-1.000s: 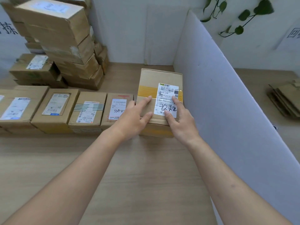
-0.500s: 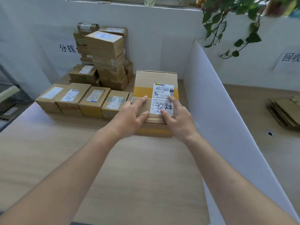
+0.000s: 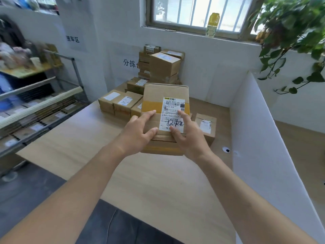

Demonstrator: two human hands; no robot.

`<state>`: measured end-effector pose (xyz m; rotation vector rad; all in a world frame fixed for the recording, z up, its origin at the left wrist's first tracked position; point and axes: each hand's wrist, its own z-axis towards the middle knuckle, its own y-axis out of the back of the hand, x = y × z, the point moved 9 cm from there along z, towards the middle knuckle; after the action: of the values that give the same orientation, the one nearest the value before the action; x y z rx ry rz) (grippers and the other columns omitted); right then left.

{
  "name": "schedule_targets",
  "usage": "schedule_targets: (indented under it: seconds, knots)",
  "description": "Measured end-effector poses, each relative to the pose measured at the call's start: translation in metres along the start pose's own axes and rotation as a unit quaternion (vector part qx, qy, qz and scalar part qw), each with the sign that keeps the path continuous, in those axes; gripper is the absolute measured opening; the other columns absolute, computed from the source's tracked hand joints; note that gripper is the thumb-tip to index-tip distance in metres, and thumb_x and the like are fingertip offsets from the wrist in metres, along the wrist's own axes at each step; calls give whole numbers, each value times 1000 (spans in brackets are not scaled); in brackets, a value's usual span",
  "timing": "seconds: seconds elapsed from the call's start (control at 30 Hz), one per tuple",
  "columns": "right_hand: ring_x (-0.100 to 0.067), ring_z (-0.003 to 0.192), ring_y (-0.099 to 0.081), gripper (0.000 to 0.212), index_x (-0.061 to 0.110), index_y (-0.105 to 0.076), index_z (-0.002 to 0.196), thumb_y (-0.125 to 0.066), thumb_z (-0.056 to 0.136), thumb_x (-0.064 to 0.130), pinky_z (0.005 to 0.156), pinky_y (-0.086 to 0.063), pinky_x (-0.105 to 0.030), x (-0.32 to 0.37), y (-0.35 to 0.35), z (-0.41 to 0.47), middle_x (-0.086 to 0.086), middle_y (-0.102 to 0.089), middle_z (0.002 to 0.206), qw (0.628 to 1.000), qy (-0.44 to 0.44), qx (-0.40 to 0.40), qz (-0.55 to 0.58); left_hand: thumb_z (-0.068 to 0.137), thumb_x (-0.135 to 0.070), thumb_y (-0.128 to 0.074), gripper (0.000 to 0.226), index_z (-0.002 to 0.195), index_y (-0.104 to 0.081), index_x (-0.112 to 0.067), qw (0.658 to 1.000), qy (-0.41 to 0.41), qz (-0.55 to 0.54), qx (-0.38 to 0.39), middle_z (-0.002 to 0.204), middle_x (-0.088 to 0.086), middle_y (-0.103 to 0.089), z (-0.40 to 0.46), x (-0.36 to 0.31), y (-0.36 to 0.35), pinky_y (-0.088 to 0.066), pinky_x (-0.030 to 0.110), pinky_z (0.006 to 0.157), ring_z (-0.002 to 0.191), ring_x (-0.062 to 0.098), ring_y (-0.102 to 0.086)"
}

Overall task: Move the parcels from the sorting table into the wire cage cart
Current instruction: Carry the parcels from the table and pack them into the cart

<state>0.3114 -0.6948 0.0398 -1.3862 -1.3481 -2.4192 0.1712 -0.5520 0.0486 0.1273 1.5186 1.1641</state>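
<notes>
Two bare forearms reaching forward over the wooden table (image 3: 158, 187). Left hand (image 3: 139, 134) gripping the near left edge of a cardboard box (image 3: 163, 110), fingers spread on its top, thumb curled against the side. Right hand (image 3: 190, 136) gripping the near right edge likewise, fingertips on the white shipping label (image 3: 173, 114) with black handwriting. Box raised off the table, tilted slightly toward the camera, a band of yellow tape across its top. Just right of it, a small box (image 3: 205, 126) resting on the table beside a white divider panel (image 3: 260, 138). Behind on the left, a row of labelled boxes (image 3: 119, 104) side by side; farther back, a tall stack of boxes (image 3: 161, 66) against the white wall. Off to the left, beyond the table edge, a blurred metal-framed cart (image 3: 40, 110) with boxes inside. At the back, a barred window (image 3: 197, 13), a bottle (image 3: 212, 25) on its sill, a trailing green plant (image 3: 295, 37) at right.
</notes>
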Motion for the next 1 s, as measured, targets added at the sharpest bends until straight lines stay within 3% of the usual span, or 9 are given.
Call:
schedule_targets:
  seconds: [0.07,0.17,0.33,0.57,0.7,0.83,1.0]
  knots:
    - [-24,124,-53,62,46,-27,157,-56,102,51,103,-50,-45,19,-19,1,-8,-51,139,1000,12,15,3,100,-45,-61,62,156,-34,-47,1000,11,3,-16,128,4,-45,-9,15,20,-44,34,104,117,23,-52]
    - [-20,124,-49,61,46,-28,157,-55,103,50,101,-47,-38,51,-50,6,-6,-48,143,999,33,36,8,101,-46,-60,62,156,-33,-48,999,30,6,-36,133,3,-44,-21,42,51,-44,32,100,117,20,-50]
    - [-18,122,-52,61,50,-26,155,-56,102,51,101,-51,-40,107,-112,17,-4,-47,145,996,57,64,26,102,-47,-58,62,157,-30,-46,997,57,22,-57,138,4,-44,-38,96,109,-46,35,102,122,22,-51]
    - [-10,109,-48,62,45,-26,158,-56,103,48,88,-42,-27,197,-205,31,-3,-48,146,993,79,82,25,103,-46,-56,63,159,-27,-43,994,76,34,-65,141,4,-41,-57,177,200,-47,33,97,119,20,-49]
    - [2,87,-52,63,47,-25,158,-56,103,49,87,-41,-27,247,-257,38,-2,-48,141,991,84,98,30,103,-47,-55,63,159,-26,-44,992,96,30,-72,135,3,-40,-69,227,251,-45,30,91,113,20,-51]
    - [6,83,-49,62,48,-24,157,-55,103,48,79,-39,-21,287,-306,46,0,-49,139,988,90,120,31,103,-47,-55,64,160,-24,-43,989,114,31,-85,135,2,-41,-79,270,292,-45,33,95,115,20,-51]
    - [5,83,-50,62,46,-26,159,-55,104,47,83,-38,-25,326,-363,66,-1,-50,135,982,106,154,36,103,-48,-54,65,160,-22,-43,982,153,38,-101,133,1,-41,-84,318,332,-48,34,95,112,18,-53]
